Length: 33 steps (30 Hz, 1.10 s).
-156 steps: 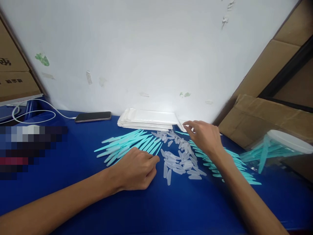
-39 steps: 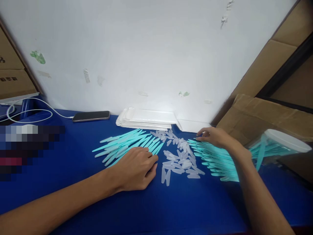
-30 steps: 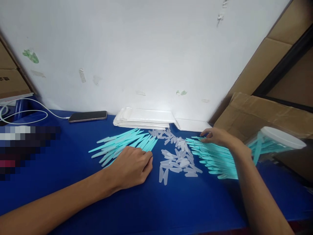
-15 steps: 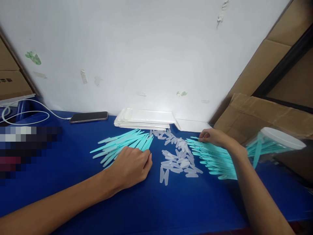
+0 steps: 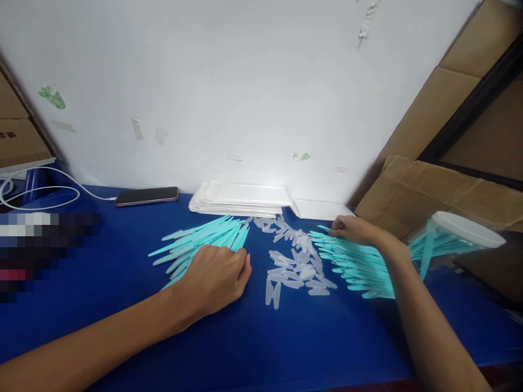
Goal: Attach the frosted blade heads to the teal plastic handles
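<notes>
My left hand point(image 5: 214, 280) is closed in a fist over the near end of a fanned bundle of slim teal facial razors point(image 5: 192, 239); its fingertips and whatever they grip are hidden. At the right, my right hand point(image 5: 353, 228) pinches one teal razor point(image 5: 323, 227) at the far end of a second row of teal razors point(image 5: 355, 267). That razor's pointed tip sticks out to the left of my fingers. Loose translucent white blade caps point(image 5: 300, 267) lie scattered between the two hands.
White flat packets point(image 5: 241, 196) are stacked against the white wall point(image 5: 245, 98). A phone point(image 5: 147, 196) on a white cable lies at the back left. A clear tub with a white lid point(image 5: 468, 228), holding more teal razors, lies at the right before cardboard boxes point(image 5: 449, 190).
The view has shifted slightly. The razor tip in my right hand is raised a little from the row. My left hand stays closed over its bundle, whose tips have moved slightly.
</notes>
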Motion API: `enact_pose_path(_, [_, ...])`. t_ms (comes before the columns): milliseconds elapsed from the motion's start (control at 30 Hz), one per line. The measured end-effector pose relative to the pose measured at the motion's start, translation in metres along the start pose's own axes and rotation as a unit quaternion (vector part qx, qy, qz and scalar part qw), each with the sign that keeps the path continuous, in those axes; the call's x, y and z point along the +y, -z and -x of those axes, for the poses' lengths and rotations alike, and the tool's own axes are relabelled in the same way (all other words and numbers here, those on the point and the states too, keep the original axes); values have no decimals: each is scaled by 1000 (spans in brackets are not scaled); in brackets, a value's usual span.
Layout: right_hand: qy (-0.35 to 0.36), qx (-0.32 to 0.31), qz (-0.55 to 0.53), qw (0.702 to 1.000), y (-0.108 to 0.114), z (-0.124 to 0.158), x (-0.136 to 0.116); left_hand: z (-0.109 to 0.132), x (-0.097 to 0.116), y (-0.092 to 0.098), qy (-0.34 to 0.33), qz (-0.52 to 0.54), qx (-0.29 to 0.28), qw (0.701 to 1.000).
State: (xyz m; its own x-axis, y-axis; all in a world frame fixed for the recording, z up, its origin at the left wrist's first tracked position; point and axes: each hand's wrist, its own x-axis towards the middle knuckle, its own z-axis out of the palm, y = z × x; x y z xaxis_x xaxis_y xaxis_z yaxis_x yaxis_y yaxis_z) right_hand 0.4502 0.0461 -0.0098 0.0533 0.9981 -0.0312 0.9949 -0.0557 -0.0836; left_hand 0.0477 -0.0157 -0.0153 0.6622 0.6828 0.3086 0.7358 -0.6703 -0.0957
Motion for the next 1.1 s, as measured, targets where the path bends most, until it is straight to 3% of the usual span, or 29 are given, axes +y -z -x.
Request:
enact_pose_path(267, [-13, 31, -25, 999, 6, 7, -14, 2, 0, 0, -29, 52, 30, 998])
enact_pose_path(533, [5, 132, -51, 990, 24, 18, -36, 1, -1, -2, -44, 82, 90, 992])
enact_pose_path(767, [111, 211, -90, 967, 25, 21, -67, -1, -5, -4, -58, 103, 120, 986])
enact_pose_path(933, [161, 221, -60, 960, 20, 24, -92, -3, -7, -7, -53, 113, 95, 988])
enact_pose_path(1100, [232, 155, -58, 959, 10, 28, -111, -3, -9, -10, -45, 99, 97, 989])
